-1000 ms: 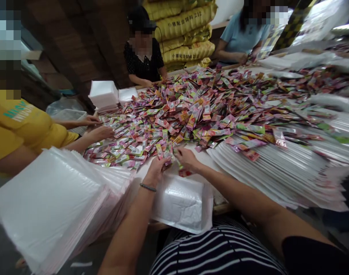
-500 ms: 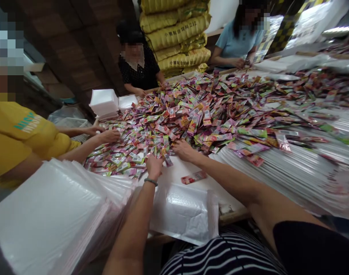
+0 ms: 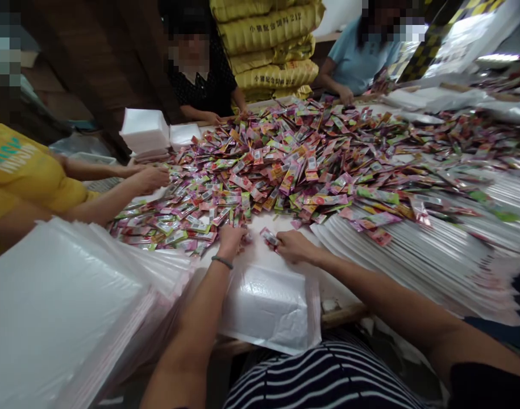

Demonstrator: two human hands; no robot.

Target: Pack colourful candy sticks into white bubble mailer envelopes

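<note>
Small pink, red and green packets [image 3: 285,165] lie heaped across the white table [image 3: 263,258]. My right hand [image 3: 296,246] is closed on a packet [image 3: 269,237], which sticks out to the left of its fingertips. My left hand [image 3: 232,241], with a dark band at the wrist, is at the near edge of the heap, its fingers closed around something blurred that I cannot make out. Just below both hands, a white padded envelope [image 3: 268,307] lies flat at the table's near edge.
A tall stack of white envelopes [image 3: 63,307] stands at the near left. More envelopes [image 3: 417,261] lie fanned out on the right. A person in yellow [image 3: 33,182] works at the left, and two people sit across the table. Yellow sacks [image 3: 268,28] are piled behind.
My right hand has drawn back from the heap towards me and now has a packet in its fingers. The loose packet on the bare table no longer shows. The view has shifted slightly.
</note>
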